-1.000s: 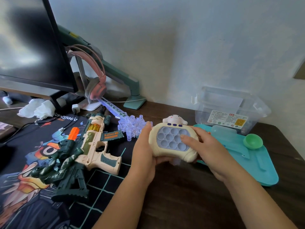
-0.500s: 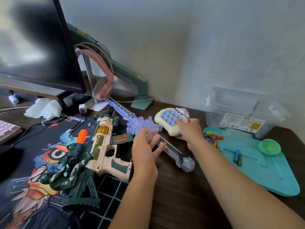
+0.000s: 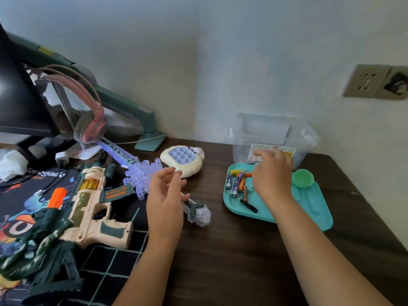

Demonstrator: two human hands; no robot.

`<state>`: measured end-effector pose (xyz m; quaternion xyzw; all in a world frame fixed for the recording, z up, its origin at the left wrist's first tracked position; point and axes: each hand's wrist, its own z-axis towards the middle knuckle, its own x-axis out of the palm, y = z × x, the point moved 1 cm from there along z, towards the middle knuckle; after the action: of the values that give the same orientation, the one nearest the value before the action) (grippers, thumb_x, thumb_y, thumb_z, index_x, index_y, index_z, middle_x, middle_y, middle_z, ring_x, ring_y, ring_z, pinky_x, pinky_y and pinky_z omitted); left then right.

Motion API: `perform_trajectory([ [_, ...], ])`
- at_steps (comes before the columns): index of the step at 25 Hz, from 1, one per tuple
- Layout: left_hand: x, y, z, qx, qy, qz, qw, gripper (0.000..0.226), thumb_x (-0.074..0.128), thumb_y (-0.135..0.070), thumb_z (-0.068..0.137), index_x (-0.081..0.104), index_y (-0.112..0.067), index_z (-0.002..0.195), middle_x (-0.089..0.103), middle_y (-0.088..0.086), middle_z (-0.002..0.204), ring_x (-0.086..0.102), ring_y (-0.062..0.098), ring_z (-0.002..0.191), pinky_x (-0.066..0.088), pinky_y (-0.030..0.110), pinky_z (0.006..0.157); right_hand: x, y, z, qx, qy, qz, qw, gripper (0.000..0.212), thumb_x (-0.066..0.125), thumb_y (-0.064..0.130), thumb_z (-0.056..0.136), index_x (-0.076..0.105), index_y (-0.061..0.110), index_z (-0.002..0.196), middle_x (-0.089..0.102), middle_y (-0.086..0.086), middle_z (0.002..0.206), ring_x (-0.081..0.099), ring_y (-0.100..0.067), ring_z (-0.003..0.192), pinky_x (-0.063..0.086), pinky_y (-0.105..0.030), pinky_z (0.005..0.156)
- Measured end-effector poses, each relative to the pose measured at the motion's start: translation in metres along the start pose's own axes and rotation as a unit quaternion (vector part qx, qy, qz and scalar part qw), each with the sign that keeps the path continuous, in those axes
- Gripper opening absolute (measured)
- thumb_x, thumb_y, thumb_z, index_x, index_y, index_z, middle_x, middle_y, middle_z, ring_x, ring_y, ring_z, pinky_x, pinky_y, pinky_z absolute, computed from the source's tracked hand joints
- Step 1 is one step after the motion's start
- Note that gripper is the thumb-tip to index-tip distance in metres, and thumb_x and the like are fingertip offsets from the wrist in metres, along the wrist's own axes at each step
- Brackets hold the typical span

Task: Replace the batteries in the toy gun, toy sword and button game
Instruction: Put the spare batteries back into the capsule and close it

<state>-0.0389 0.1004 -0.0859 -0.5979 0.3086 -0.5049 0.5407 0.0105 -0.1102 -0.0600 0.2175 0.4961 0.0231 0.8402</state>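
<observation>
Batteries (image 3: 237,183) lie centre-right on teal tray (image 3: 313,208), just left of right hand (image 3: 273,175), grip spread; left hand (image 3: 164,202), also spread, hovers over toy sword (image 3: 141,175).

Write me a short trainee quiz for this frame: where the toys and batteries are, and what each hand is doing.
1. True or false: the button game lies face up on the desk, apart from the right hand.
2. The loose batteries in view lie: A) in the teal tray; B) in the clear box; C) in the green bowl.
3. Which hand hovers above the toy sword, over its grip?

Key: 1 true; 2 A; 3 the left hand.
</observation>
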Motion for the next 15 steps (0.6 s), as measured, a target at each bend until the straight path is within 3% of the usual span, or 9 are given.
perform_trajectory([
  [4, 0.012, 0.01, -0.017, 0.084, 0.062, 0.112, 0.988, 0.017, 0.059, -0.029, 0.091, 0.062, -0.044, 0.099, 0.07, -0.014, 0.107, 0.067, 0.013, 0.103, 0.057, 0.048, 0.085, -0.006, -0.04, 0.008, 0.001, 0.135, -0.152, 0.979, 0.055, 0.045, 0.012, 0.088, 0.04, 0.028, 0.141, 0.04, -0.004, 0.142, 0.03, -0.03, 0.128, 0.029, -0.039, 0.105],
  [8, 0.02, 0.004, -0.026, 0.155, 0.082, 0.174, 0.969, 0.024, 0.06, -0.013, 0.096, 0.061, -0.036, 0.103, 0.068, -0.021, 0.103, 0.064, -0.003, 0.097, 0.054, 0.023, 0.078, 0.001, -0.051, 0.017, -0.018, 0.117, -0.165, 0.979, 0.053, 0.052, 0.014, 0.086, 0.041, 0.021, 0.138, 0.04, -0.007, 0.137, 0.033, -0.03, 0.125, 0.032, -0.04, 0.104],
  [11, 0.03, 0.004, -0.029, 0.121, 0.116, 0.155, 0.974, 0.023, 0.062, -0.019, 0.093, 0.059, -0.039, 0.104, 0.068, -0.017, 0.108, 0.064, -0.003, 0.099, 0.055, 0.028, 0.081, -0.001, -0.058, 0.026, -0.013, 0.111, -0.183, 0.977, 0.045, 0.062, 0.026, 0.086, 0.049, 0.017, 0.128, 0.044, -0.009, 0.132, 0.037, -0.029, 0.123, 0.034, -0.04, 0.102],
  [13, 0.04, 0.003, -0.025, 0.063, 0.129, 0.108, 0.984, 0.023, 0.062, -0.022, 0.092, 0.059, -0.039, 0.108, 0.068, -0.01, 0.112, 0.066, 0.003, 0.101, 0.057, 0.035, 0.084, -0.009, -0.055, 0.022, 0.001, 0.121, -0.11, 0.987, 0.051, 0.066, 0.036, 0.084, 0.048, 0.017, 0.129, 0.047, -0.008, 0.132, 0.042, -0.028, 0.121, 0.037, -0.04, 0.101],
  [15, 0.057, 0.0, -0.013, -0.016, 0.153, 0.081, 0.985, 0.029, 0.062, -0.024, 0.096, 0.056, -0.031, 0.123, 0.065, -0.005, 0.116, 0.066, 0.008, 0.105, 0.059, 0.035, 0.086, -0.021, -0.038, 0.011, 0.002, 0.136, 0.083, 0.987, 0.053, 0.069, 0.038, 0.082, 0.048, 0.021, 0.127, 0.05, -0.002, 0.127, 0.05, -0.021, 0.113, 0.045, -0.033, 0.089],
])
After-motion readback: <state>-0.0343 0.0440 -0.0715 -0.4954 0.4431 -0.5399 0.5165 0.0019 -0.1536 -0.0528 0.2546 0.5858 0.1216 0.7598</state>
